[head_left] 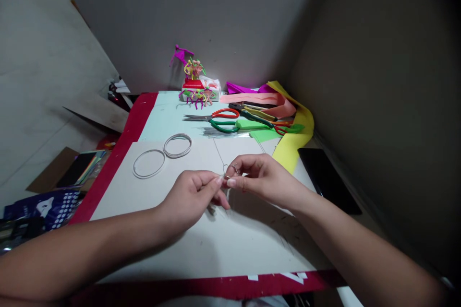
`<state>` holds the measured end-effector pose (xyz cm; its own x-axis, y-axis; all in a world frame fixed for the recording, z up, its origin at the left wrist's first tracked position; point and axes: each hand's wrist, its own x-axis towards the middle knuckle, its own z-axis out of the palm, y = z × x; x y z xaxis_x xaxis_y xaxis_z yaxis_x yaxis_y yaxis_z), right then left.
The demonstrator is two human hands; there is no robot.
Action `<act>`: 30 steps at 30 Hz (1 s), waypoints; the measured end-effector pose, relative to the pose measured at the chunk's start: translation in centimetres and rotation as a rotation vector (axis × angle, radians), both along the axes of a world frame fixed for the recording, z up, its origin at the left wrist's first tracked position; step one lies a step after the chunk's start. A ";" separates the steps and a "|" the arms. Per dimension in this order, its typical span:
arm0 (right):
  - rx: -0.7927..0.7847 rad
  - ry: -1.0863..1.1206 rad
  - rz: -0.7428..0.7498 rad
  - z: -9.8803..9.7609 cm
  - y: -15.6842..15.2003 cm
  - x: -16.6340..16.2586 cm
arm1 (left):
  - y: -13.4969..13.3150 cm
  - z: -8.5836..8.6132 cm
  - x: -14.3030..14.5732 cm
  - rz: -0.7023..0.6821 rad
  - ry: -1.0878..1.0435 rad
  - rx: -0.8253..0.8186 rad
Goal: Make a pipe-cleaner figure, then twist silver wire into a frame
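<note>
Near the middle of the board, my left hand [201, 192] and my right hand [259, 177] meet fingertip to fingertip. Between them is a thin piece of wire [231, 167], bent into a small loop. Both hands pinch it, thumb against fingers. One straight end of the wire seems to reach up and away toward the far side. Two coils of wire lie to the left of my hands: a nearer coil [149, 164] and a farther coil [177, 146]. The part of the wire inside my fingertips is hidden.
Beyond my hands lie scissors [225, 114] with red and green handles, pliers [252, 112] and several straight wires [223, 132]. A yellow strip [304, 127] curves along the right, beside a black phone-like slab [329, 180]. Small colourful figures [194, 69] stand around a box [212, 85] at the back.
</note>
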<state>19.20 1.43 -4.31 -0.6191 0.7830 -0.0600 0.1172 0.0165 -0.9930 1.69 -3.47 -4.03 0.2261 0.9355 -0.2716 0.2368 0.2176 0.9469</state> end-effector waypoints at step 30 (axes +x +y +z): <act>-0.032 0.054 -0.058 -0.3 0.3 0.4 | 1.5 -0.5 -1.9 -0.209 -0.313 -0.222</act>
<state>19.60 1.74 -4.63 -0.5755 0.8160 -0.0537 0.0636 -0.0207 -0.9978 -0.17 -1.96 -4.50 0.5078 0.7876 -0.3490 0.0063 0.4017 0.9157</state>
